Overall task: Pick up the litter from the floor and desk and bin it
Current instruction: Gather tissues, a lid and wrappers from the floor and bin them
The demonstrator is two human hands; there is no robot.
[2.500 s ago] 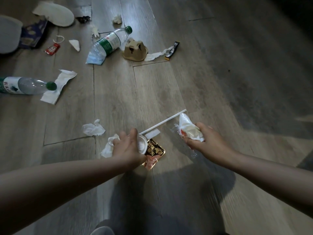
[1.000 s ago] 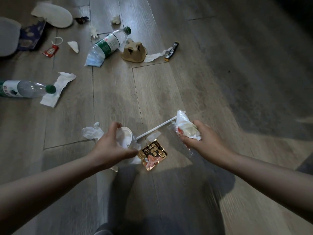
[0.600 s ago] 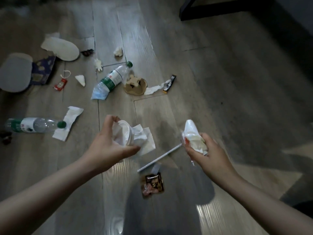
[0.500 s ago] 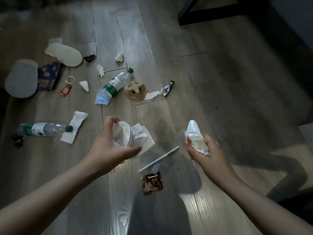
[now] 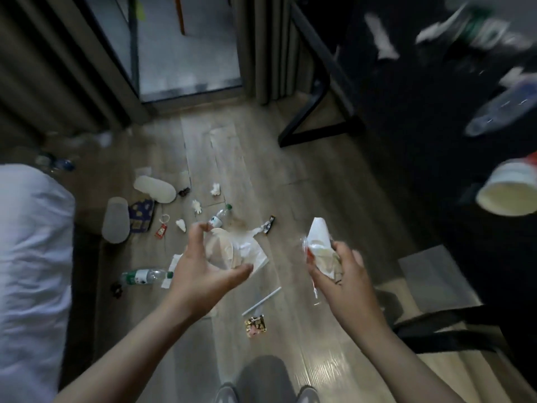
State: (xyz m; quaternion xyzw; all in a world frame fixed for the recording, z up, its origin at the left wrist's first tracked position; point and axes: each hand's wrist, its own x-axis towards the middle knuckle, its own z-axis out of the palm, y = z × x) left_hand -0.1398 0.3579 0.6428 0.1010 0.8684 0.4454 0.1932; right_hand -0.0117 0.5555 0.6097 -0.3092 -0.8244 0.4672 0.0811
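Observation:
My left hand (image 5: 203, 274) grips a white plastic lid with crumpled tissues (image 5: 235, 250) held well above the floor. My right hand (image 5: 343, 274) grips a bundle of white wrappers and clear plastic (image 5: 319, 245). Below them on the wooden floor lie a white straw (image 5: 262, 301) and a gold snack packet (image 5: 255, 325). Further away lie two plastic bottles (image 5: 145, 276) (image 5: 220, 215), a black wrapper (image 5: 268, 224), a red sachet (image 5: 160, 229) and several tissue scraps (image 5: 215, 189).
A dark desk (image 5: 436, 112) at right carries a paper cup (image 5: 508, 187), a bottle (image 5: 502, 112) and tissues (image 5: 380, 39). A white bed (image 5: 32, 242) stands at left, with slippers (image 5: 116, 219) beside it. Curtains and a glass door (image 5: 186, 45) close the far end.
Both hands have risen from the floor with their litter. The view has lifted and pulled back, bringing the desk, bed and door into sight. Straw and gold packet stay on the floor.

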